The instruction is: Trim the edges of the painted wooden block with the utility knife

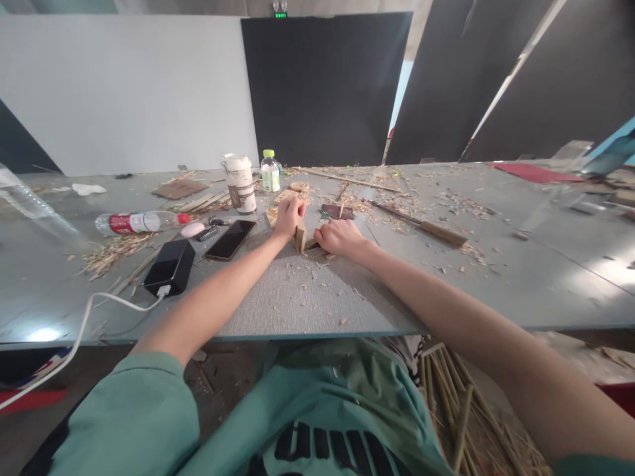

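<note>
My left hand [289,217] is closed on a small wooden block [300,238], which stands upright on the worktable just in front of me. Close by on the right, my right hand [338,236] is a fist around a dark blade-like tool [312,244]. The tool's tip points left toward the block; its handle is hidden in my fingers, and I cannot tell whether it touches the wood. Beyond the right fist lies a dark reddish pad [331,211]. Pale wood pieces [286,196] lie behind my left hand.
Left of my hands are a phone [231,239], a black box [170,267] with a white cable, a lying bottle [143,221] and a paper cup [240,184]. A small upright bottle [270,172] is behind. Rightward lies a wooden-handled tool [441,233] among shavings.
</note>
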`<state>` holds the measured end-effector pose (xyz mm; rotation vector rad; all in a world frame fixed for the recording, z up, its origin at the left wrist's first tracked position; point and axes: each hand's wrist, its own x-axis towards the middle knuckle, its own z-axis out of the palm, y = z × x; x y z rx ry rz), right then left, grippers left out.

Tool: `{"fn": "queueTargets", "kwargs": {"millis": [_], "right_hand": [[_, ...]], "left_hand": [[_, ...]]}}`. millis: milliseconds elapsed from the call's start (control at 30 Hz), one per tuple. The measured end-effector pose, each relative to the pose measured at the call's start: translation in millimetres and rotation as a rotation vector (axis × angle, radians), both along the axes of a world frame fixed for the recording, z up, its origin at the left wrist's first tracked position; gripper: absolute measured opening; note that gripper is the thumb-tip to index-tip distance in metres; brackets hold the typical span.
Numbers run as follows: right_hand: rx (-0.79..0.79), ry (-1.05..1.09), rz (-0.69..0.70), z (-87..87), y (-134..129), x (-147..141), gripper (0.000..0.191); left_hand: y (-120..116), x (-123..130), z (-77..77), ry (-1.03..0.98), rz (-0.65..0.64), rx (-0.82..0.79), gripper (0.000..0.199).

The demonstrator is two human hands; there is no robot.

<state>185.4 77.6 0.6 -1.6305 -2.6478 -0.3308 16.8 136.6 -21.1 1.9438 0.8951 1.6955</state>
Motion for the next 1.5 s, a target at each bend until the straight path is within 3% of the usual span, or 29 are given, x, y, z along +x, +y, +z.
{"fn": "queueTargets", "kwargs": {"millis": [300,700,1067,1367,1500], "right_hand": [[-0.038,-0.077,0.063,9.9,-8.5,-2.0,0.047],[-0.005,-0.051,0.085,-3.1,1.4,-0.8,0.044],[0.066,0.096,0.051,-4.9,-0.5,6.4,0.062],[0.157,0.273,0.243,3.4,1.3,14.1,0.06],[0.223,0.353,0.244,6.9,-3.4,15.7,0.058]], "left_hand": [[-0.7,-1.9,0.2,0.007,-0.006,-0.008,0.055],[1.8,0.8,0.1,-0.032,-0.002,-0.035,0.059],[1.6,-2.8,2.9,-0.16,0.027,-0.058,0.06],[1.0,-3.6,11.9,-0.325,0.106,-0.138,0.058],[2.7,-0.5,13.2,-0.35,0.122,-0.221,0.057]]}}
